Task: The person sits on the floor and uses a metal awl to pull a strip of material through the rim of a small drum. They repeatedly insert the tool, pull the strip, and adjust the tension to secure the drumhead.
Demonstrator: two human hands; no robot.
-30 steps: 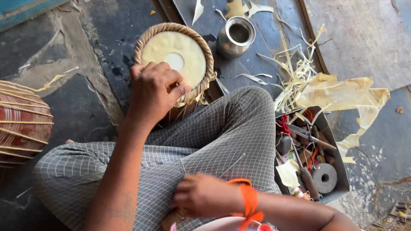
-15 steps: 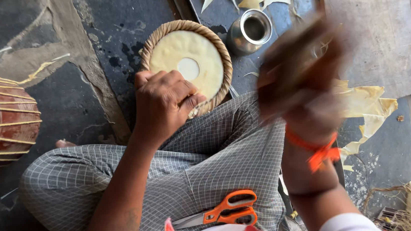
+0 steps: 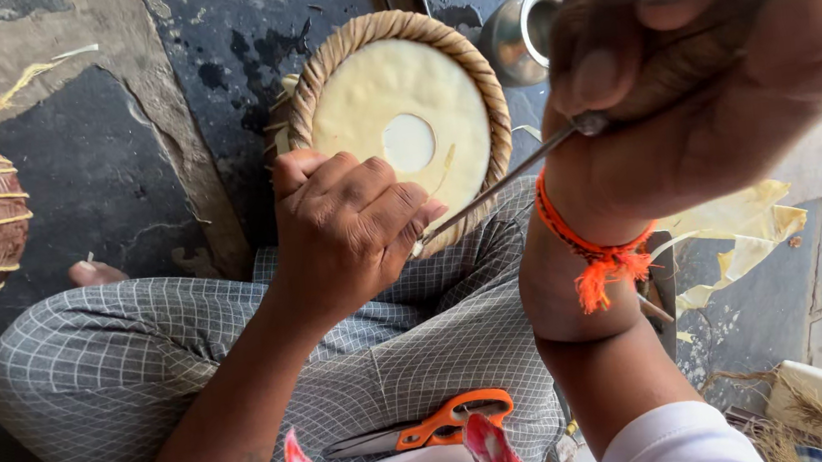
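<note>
Lacing step: left hand [image 3: 345,222] steadies drumhead [image 3: 400,112], right hand [image 3: 696,63] clamped on awl [image 3: 507,182]; next needs tip seated under woven rim

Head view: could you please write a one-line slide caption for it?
Left hand steadies a braid-rimmed drumhead while the right hand draws a thin metal rod from its edge.

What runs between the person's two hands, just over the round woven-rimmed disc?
In the head view, a thin metal rod stretches from the right hand down to the left hand, crossing the braided rim of the cream disc.
</note>
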